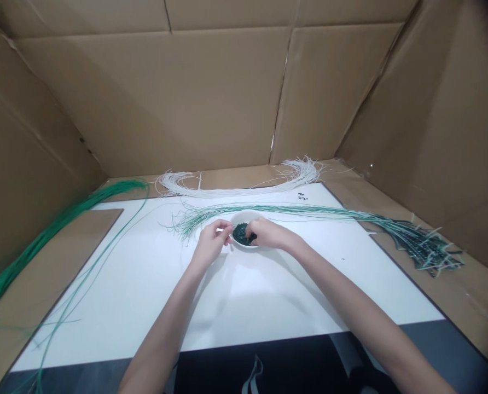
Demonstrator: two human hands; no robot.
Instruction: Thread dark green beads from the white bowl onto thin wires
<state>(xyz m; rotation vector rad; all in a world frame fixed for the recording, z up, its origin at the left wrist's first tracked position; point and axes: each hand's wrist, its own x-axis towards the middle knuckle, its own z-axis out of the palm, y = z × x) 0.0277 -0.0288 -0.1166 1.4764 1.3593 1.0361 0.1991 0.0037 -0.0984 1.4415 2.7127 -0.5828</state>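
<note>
A white bowl (pixel 250 214) stands on the white board, holding many small dark green pieces (pixel 240 235) that look like beads. My right hand (pixel 268 232) reaches over its right rim, fingers bent down and closed among the beads; whatever is between the fingertips is hidden. At the left rim my left hand (pixel 214 238) is closed in a pinch, thumb against fingers. What it pinches is too small to make out. Just behind the bowl runs a long bundle of pale green strands (pixel 293 209), its loose ends fanning out behind my left hand.
Dark beaded ends (pixel 424 246) of the bundle lie at the right. White strands (pixel 236 192) curve along the back, and a green hank (pixel 63 230) lies at the left with stray threads. Several dark bits (pixel 302 196) sit on the white board (pixel 244 306). Cardboard walls (pixel 186 98) surround the table.
</note>
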